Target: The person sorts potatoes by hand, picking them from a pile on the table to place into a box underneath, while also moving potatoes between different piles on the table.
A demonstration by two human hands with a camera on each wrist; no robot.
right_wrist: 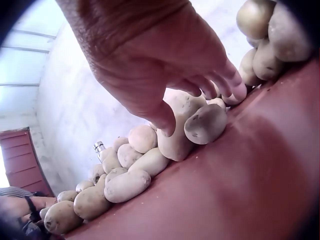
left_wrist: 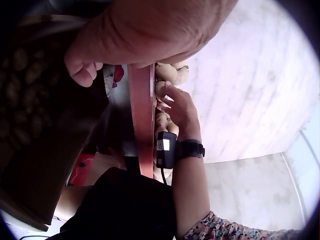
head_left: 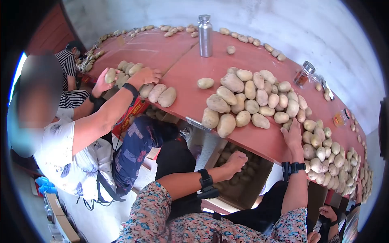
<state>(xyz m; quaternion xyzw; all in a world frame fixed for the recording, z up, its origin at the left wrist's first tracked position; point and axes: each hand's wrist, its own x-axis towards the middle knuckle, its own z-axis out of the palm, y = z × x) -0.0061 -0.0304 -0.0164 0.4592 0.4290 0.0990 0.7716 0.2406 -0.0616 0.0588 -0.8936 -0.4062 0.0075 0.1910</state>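
Note:
My left hand [head_left: 236,163] is over a cardboard box [head_left: 261,180] of potatoes below the table edge. Its fingers are curled in toward the thumb, and nothing shows in them. The right hand [head_left: 292,137] reaches onto the table [head_left: 182,81] at the front of a large potato pile [head_left: 251,106]. In the right wrist view its fingers are spread and gently bent over the potatoes. The thumb overlaps a large potato [right_wrist: 175,142], with a smaller, darker potato [right_wrist: 206,124] beside it.
To the left, another person [head_left: 52,133] holds a potato [head_left: 110,75] and reaches over more potatoes [head_left: 167,97]. A steel bottle [head_left: 205,38] and glass jars [head_left: 304,75] stand on the table. More potatoes [head_left: 332,162] crowd the right side; others line the wall. Another person's hand [head_left: 328,212] shows at lower right.

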